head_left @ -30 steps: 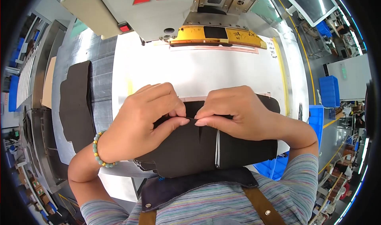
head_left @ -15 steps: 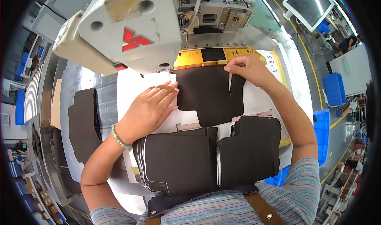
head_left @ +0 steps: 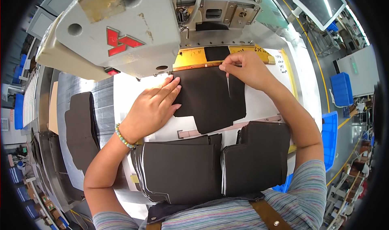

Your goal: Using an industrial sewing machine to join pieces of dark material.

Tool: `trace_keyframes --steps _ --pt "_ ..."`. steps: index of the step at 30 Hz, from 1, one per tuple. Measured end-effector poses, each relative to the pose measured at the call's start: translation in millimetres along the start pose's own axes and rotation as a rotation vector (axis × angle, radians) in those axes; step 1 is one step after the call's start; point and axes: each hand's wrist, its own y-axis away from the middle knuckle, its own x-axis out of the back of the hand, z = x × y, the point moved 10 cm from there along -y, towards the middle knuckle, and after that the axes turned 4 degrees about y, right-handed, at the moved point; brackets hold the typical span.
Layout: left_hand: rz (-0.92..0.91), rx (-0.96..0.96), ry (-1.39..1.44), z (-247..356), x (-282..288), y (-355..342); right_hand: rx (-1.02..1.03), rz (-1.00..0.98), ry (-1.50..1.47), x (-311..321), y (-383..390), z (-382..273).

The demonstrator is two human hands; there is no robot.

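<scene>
A black flat panel (head_left: 206, 92) with a stepped lower edge lies on the white work surface under the machine head. My left hand (head_left: 152, 104) is flat, its fingers stretched onto the panel's left edge, beside the machine's lower corner. My right hand (head_left: 245, 70) has thumb and forefinger pinched at the panel's upper edge, near the right end of a copper-coloured bar (head_left: 198, 66). A thin pale pointed tool (head_left: 228, 86) seems to hang down from the right fingers over the panel; its kind is unclear. Behind the bar is a yellow strip (head_left: 190, 55) with a black patch.
The grey machine head (head_left: 117, 31) overhangs my left hand. Two stacks of black panels, a left one (head_left: 178, 169) and a right one (head_left: 255, 161), lie close to my body. Another black stack (head_left: 81, 128) sits at far left. A screen (head_left: 320, 5) stands at back right.
My right hand has slid slightly left along the panel's upper edge. The panel appears a little lower and further left, while my view has shifted somewhat. Both hands keep their poses.
</scene>
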Motion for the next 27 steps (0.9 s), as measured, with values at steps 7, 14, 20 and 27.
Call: trace_keyframes --steps 7,14,20,27 --pt "-0.021 0.123 0.135 -12 2 -1 0.114 0.128 0.315 12 0 -34" --pt "-0.025 0.162 0.228 -16 0 -4 0.045 0.093 0.463 20 -2 -35" --pt "-0.016 0.135 0.180 -14 2 -6 0.328 0.277 0.404 53 25 -33" --pt "-0.019 0.180 0.197 -17 1 -2 0.809 0.164 0.575 -12 65 -62"
